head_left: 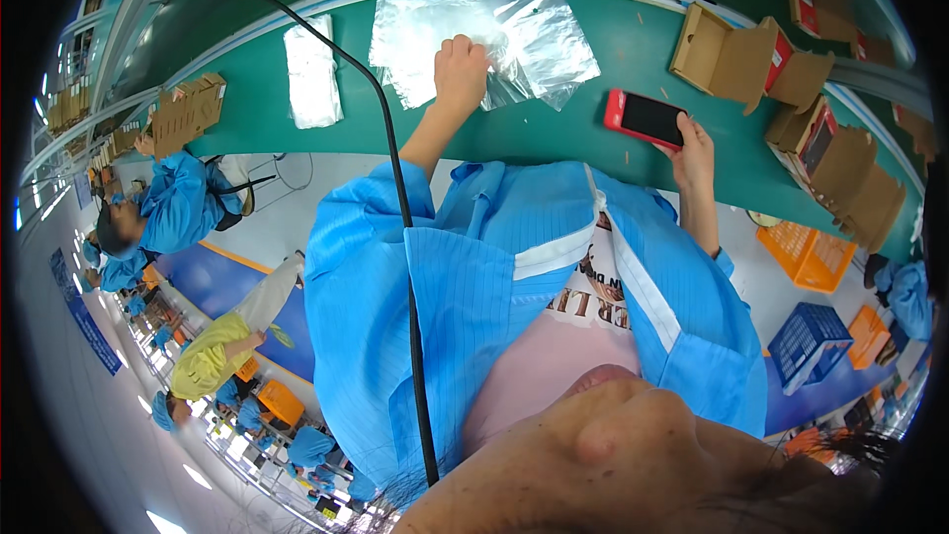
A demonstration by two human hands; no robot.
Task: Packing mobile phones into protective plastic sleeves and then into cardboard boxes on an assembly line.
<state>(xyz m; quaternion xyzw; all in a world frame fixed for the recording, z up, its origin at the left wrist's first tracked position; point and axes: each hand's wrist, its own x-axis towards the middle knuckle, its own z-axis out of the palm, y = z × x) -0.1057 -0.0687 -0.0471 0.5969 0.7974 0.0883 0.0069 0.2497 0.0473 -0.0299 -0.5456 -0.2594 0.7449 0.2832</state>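
Observation:
My left hand (461, 76) reaches onto a spread of clear plastic bags (415, 28) on the green bench. Its fingers are bent together at a bag's edge, pinching the film. A looser clear bag (550, 38) overlaps this spread on the right. In my right hand (694, 160) is a flat red phone-sized object with a dark rectangular face (650, 120), gripped by its lower right corner. It is held above the bench near the front edge. Whether it is a phone or a slim box, I cannot tell.
A separate stack of clear bags (312, 73) lies to the left. Open brown cardboard boxes (727, 54) stand at right, some with red pieces. A black cable (388, 129) hangs across the view. Behind are an orange crate (806, 255), a blue crate (809, 344) and a co-worker (178, 203).

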